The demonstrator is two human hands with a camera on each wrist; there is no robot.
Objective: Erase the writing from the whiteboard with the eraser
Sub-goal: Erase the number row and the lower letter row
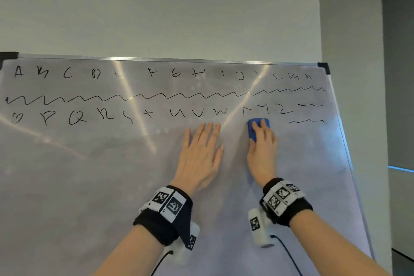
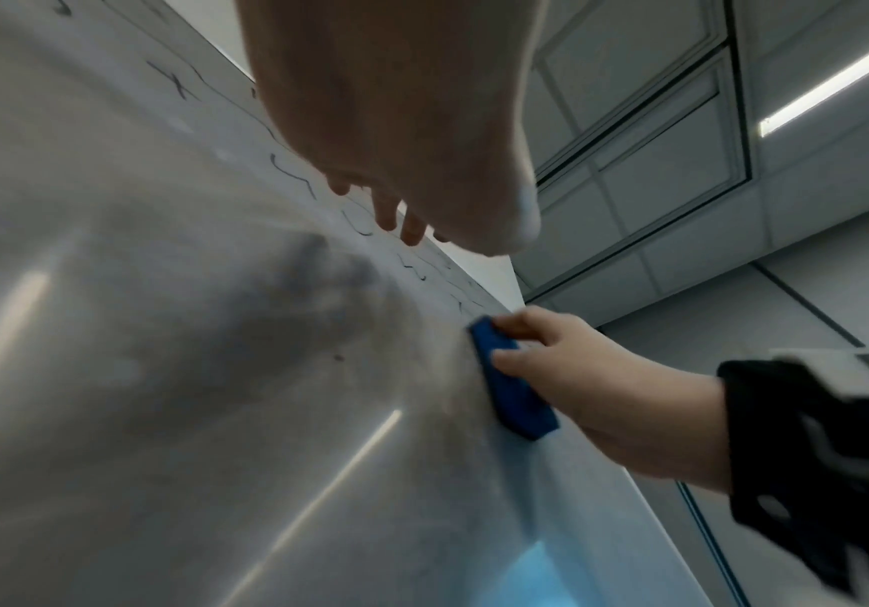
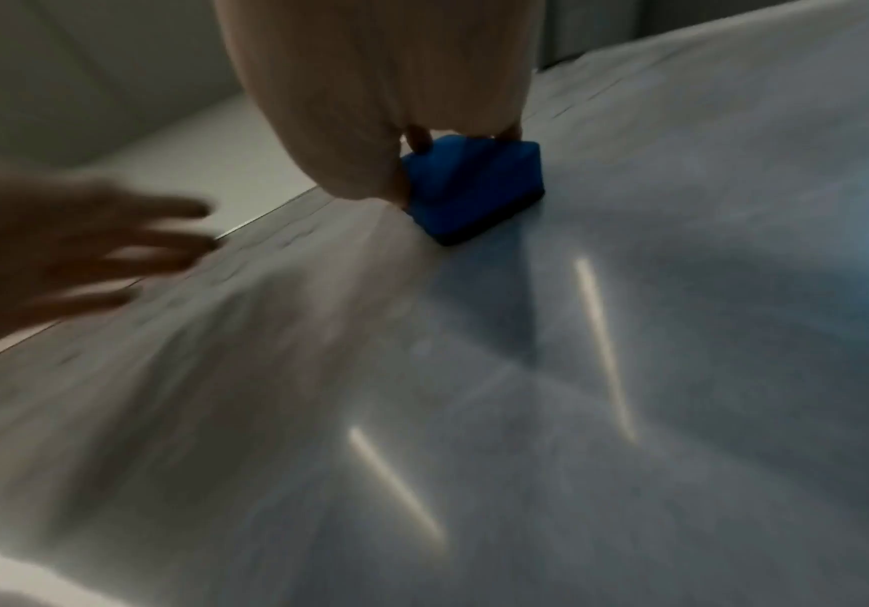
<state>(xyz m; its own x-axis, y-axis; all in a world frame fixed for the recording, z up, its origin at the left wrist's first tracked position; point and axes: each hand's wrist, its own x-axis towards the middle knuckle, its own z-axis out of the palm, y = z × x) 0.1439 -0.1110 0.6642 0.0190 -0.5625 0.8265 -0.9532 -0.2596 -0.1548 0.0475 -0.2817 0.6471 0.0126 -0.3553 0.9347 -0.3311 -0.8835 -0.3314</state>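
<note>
The right hand [image 1: 262,152] has its grip clenched around the blue eraser [image 1: 254,129], pressed to the whiteboard [image 1: 89,186] just below the lower row of letters [image 1: 156,114]; the left hand [image 1: 199,152] lies flat, released, beside it. A short upward stroke could miss the wavy line [image 1: 156,96] and the top row above the grip. The eraser's felt face is hidden, and the right wrist view is blurred.

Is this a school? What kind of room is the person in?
Probably a classroom or office meeting room. A big whiteboard carries a handwritten alphabet, the right hand holds a blue eraser, and a panelled ceiling with a strip light shows overhead.
</note>
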